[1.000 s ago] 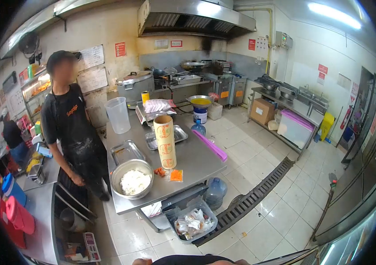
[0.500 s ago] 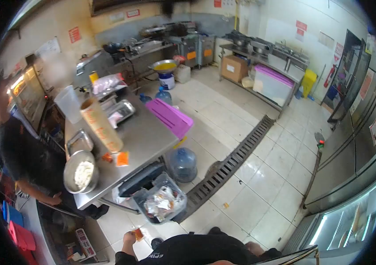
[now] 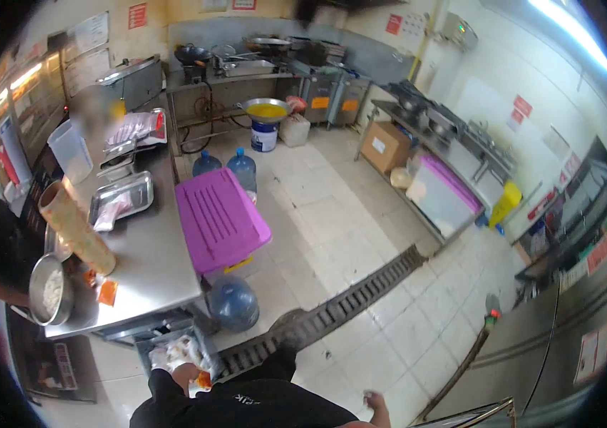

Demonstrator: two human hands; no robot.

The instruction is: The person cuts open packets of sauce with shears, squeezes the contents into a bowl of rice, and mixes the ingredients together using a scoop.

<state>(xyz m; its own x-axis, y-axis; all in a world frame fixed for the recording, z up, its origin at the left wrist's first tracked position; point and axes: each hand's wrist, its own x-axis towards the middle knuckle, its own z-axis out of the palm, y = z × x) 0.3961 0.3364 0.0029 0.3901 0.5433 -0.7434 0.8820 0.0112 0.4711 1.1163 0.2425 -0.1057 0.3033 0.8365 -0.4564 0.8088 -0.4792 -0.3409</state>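
At the bottom of the view my left hand (image 3: 186, 375) is closed on a small orange packet (image 3: 204, 380), over the near edge of a bin (image 3: 148, 345) full of crumpled plastic. To the right, above the tiled floor, hangs my right hand (image 3: 373, 401); its fingers are curled and too small to read clearly. On the steel table (image 3: 153, 264) lie another orange packet (image 3: 108, 292), a large film roll (image 3: 76, 228) and a metal bowl (image 3: 52, 289) of white food.
A co-worker's arm (image 3: 5, 291) is beside the bowl at the left. Purple-lidded container (image 3: 219, 220) and water jug (image 3: 233, 304) stand beside the table. A floor drain (image 3: 346, 301) crosses the tiles; steel refrigerator doors (image 3: 524, 342) are at the right.
The view has turned right and moved forward. My left hand, with the orange packet, is now at the bin's near edge. My right hand shows farther out from my body.
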